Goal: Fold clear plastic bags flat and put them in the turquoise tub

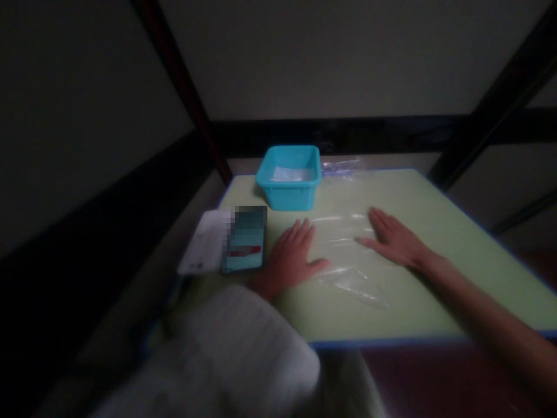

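Note:
A clear plastic bag or sheet (339, 247) lies on the pale yellow-green table top, its creases catching the light. My left hand (293, 258) rests palm down at its left edge, fingers spread and thumb pointing right. On the opposite side my right hand (394, 237) is laid flat, fingers stretched forward and thumb out towards the sheet's middle. Neither hand grips anything. The near end of the plastic is crumpled. A pale sleeve or cloth (256, 348) in front hides part of my left forearm.
A turquoise plastic basin (292, 196) with white or clear material inside stands at the back. Behind its right side lies more clear plastic (343, 166). To the left are a blurred-out teal item (246, 235) and a white sheet (204, 241). The table (452, 278) has blue edging.

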The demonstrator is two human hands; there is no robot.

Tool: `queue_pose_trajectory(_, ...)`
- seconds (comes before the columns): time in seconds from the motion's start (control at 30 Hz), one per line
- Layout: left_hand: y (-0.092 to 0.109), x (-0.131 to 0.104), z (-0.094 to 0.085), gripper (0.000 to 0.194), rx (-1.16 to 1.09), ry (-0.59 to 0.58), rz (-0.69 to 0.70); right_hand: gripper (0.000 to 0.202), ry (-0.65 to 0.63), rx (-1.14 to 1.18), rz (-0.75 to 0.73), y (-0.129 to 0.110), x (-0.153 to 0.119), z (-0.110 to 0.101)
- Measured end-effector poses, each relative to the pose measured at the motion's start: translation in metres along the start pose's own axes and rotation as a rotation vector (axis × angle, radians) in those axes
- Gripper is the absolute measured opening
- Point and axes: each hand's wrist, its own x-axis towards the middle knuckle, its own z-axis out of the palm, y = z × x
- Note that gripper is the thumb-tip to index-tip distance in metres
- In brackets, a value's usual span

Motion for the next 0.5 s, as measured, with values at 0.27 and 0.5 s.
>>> queue_pose_trajectory(0.27, -0.0012, -0.0015, 0.0027, 0.079, 0.0, 0.028, 0.015, 0.089, 0.023, 0.002, 0.014, 0.0042, -0.0007, 0.0053)
queue_pose_trajectory(0.5, -0.0015, -0.001, 0.0028, 0.079, -0.001, 0.026, 0.009, 0.086, 0.045, 0.007, -0.004, 0.0075, -0.0001, 0.0093)
